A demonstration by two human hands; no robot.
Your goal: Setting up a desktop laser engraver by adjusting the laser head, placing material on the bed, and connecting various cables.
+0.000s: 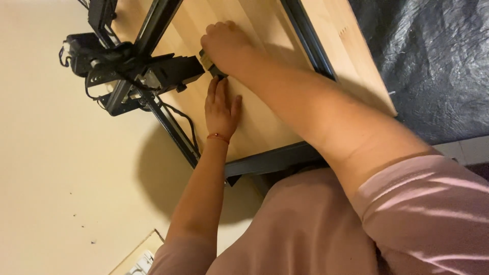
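A small dark block point(208, 62) sits on the wooden board point(254, 117), clenched in the right hand point(224, 43). At its six o'clock the left hand point(221, 109) lies flat on the board, fingers released. At nine o'clock a black carriage point(153, 71) rides the dark metal frame point(168, 122), cables point(186, 122) trailing.
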